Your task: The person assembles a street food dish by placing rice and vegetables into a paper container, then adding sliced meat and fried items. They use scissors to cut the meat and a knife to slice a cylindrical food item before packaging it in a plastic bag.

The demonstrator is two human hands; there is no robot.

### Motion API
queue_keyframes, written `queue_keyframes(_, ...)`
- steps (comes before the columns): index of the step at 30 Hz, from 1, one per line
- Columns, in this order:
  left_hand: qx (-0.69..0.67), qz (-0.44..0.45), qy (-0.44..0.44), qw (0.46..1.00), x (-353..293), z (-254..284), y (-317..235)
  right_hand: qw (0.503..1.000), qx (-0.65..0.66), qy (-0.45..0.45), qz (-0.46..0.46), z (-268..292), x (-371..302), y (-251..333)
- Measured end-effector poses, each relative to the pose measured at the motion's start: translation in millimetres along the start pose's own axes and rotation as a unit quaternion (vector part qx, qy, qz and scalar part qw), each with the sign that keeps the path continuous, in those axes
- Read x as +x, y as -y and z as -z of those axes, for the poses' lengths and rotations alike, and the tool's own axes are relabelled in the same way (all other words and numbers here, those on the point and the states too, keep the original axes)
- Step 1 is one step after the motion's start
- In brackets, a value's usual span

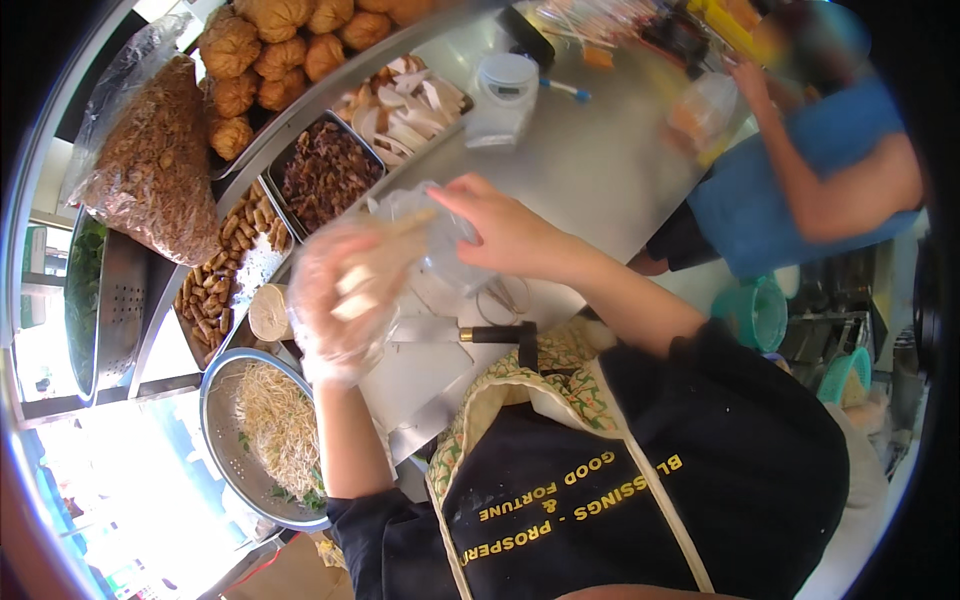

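My left hand (342,295) wears a clear plastic glove and is closed around pale food slices (352,292); motion blurs it. Up against it, my bare right hand (490,228) grips a clear plastic bag (450,250) by its rim, thumb and fingers around the film. Some light brown strips (405,228) show at the bag's mouth between the two hands. Below them lies a white cutting board (415,380) with a black-handled knife (490,334) across it. Metal scissors (506,298) rest just beside the knife handle. How far the slices reach into the bag is hidden.
Trays of dark shredded meat (328,175), pale sliced strips (400,115) and small brown rolls (235,235) line the far left. A colander of bean sprouts (213,440) stands near left. A white scale (500,95) sits at the back. At right, another person (810,180) handles a bag.
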State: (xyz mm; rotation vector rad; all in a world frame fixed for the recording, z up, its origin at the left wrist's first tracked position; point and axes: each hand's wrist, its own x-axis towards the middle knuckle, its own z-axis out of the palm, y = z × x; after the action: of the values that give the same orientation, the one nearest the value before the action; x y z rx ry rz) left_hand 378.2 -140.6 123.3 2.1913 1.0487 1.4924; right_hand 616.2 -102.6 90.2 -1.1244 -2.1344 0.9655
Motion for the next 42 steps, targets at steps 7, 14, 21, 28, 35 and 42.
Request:
queue_keyframes(7,0.157,-0.099,0.267,0.946,37.6,-27.1,24.4,0.996,0.066,0.054,0.017,18.4,16.4,-9.7)
queue_keyframes(14,0.331,-0.061,0.370,0.866,29.7,-60.5,64.6,0.987,-0.033,0.042,0.153,-2.6,42.2,-47.3)
queue_keyframes(21,0.393,0.125,0.563,0.716,24.0,-111.5,99.8,0.998,-0.003,0.036,0.056,-27.7,42.1,-80.3)
queue_keyframes(28,0.377,0.220,0.532,0.726,-6.7,-143.2,108.3,0.999,0.029,-0.019,-0.008,-48.5,22.2,-93.0)
queue_keyframes(35,0.402,0.244,0.490,0.734,13.6,-135.1,92.1,0.986,-0.162,-0.001,0.028,-35.3,21.6,-108.9)
queue_keyframes(42,0.378,0.212,0.474,0.766,55.0,-98.4,47.1,0.994,-0.096,-0.018,0.039,-5.9,19.9,-53.7)
